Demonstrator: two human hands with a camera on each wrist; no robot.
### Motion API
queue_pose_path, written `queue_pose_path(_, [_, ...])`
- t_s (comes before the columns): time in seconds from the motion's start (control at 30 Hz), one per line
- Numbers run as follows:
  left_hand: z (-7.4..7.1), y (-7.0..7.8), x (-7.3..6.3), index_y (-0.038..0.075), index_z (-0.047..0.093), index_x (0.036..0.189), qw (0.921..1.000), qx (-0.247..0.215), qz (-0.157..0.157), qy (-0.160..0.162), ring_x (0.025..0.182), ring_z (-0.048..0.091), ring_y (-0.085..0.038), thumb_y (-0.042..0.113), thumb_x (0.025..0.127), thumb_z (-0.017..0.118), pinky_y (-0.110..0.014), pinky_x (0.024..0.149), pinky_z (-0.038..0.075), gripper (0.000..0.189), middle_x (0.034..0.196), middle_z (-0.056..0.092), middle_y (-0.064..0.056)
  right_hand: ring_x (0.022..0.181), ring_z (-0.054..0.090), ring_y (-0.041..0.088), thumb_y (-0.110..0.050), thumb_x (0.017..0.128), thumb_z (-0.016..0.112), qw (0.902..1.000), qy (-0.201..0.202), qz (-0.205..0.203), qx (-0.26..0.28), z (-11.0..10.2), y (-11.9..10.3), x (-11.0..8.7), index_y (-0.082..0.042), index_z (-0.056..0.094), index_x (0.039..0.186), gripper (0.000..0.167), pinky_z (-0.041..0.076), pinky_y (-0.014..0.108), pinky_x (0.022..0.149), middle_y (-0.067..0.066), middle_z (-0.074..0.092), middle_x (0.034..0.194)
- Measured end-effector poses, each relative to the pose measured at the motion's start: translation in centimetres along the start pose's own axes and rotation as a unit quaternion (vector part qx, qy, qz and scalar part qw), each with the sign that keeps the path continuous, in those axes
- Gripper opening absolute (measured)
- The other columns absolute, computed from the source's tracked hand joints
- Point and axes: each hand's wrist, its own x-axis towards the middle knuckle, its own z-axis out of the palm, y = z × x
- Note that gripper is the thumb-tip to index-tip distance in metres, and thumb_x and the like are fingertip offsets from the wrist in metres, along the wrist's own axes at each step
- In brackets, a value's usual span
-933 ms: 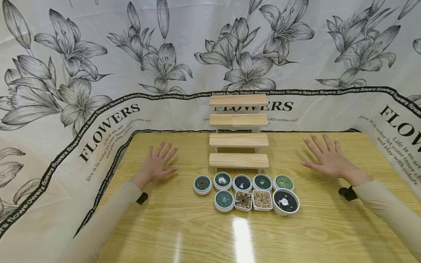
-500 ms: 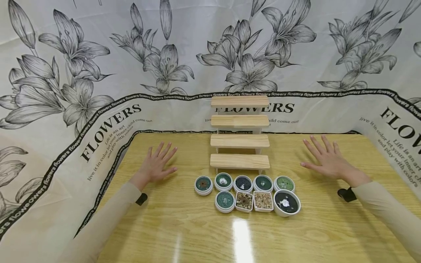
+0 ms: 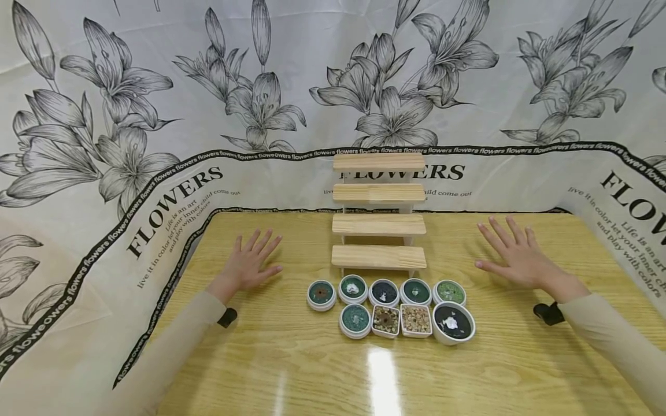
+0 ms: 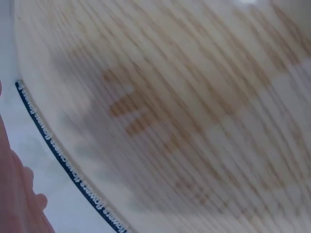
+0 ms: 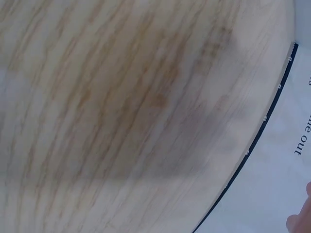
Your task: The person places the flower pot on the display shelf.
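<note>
My left hand is spread over the left side of the wooden table, fingers straight and holding nothing. On the other side my right hand is spread the same way, also with nothing in it. Nearest the left hand is a round white pot with a green top and brown centre. Closest to the right hand are a pot with a light green top and a larger white bowl with a dark filling. In the wrist views only parts of the fingers show at the edge.
A four-step wooden rack stands at the back middle of the table. Before it sit several round pots and two square pots of pebbles. A flower-printed cloth hangs behind and at both sides.
The head view has shifted very slightly. Both hands stay spread in nearly the same places, and the pots and rack have not moved.
</note>
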Motion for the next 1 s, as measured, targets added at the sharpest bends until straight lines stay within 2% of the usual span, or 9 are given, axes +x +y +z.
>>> queue_pose_path(0.3, [-0.1, 1.0, 0.4, 0.021, 0.015, 0.156, 0.9994, -0.035, -0.001, -0.003, 0.146, 0.018, -0.037, 0.055, 0.098, 0.040, -0.067, 0.114, 0.017, 0.071, 0.160, 0.020, -0.011, 0.146, 0.002, 0.046, -0.039, 0.087, 0.066, 0.9971, 0.051, -0.034, 0.046, 0.1, -1.0, -0.4, -0.017, 0.011, 0.156, 0.091, -0.005, 0.069, 0.114, 0.016, 0.009, 0.161])
queue_pose_path(0.57, [-0.6, 1.6, 0.7, 0.019, 0.018, 0.155, 0.9965, -0.080, -0.022, 0.006, 0.143, 0.026, -0.038, 0.052, 0.099, 0.041, -0.065, 0.113, 0.023, 0.069, 0.157, 0.027, -0.013, 0.135, 0.025, 0.053, -0.035, 0.081, 0.073, 0.9924, 0.066, -0.043, 0.094, 0.0, -2.0, -0.6, -0.021, 0.017, 0.155, 0.094, 0.016, 0.074, 0.107, 0.019, 0.023, 0.157])
queue_pose_path(0.67, [-0.7, 1.8, 0.8, 0.017, 0.019, 0.155, 0.9945, -0.100, -0.027, 0.014, 0.141, 0.030, -0.040, 0.051, 0.100, 0.040, -0.064, 0.112, 0.026, 0.068, 0.155, 0.030, -0.015, 0.132, 0.030, 0.053, -0.032, 0.079, 0.075, 0.9898, 0.071, -0.044, 0.115, 0.1, -2.2, -0.7, -0.019, 0.019, 0.155, 0.095, 0.020, 0.073, 0.105, 0.021, 0.028, 0.154])
queue_pose_path(1.0, [-1.1, 2.8, 1.5, 0.010, 0.030, 0.151, 0.9776, -0.201, -0.039, 0.049, 0.136, 0.039, -0.038, 0.041, 0.100, 0.046, -0.054, 0.115, 0.030, 0.062, 0.149, 0.040, -0.016, 0.128, 0.033, 0.053, -0.021, 0.078, 0.078, 0.9750, 0.082, -0.042, 0.202, 0.3, -3.3, -1.1, -0.011, 0.025, 0.153, 0.092, 0.025, 0.073, 0.100, 0.028, 0.035, 0.147])
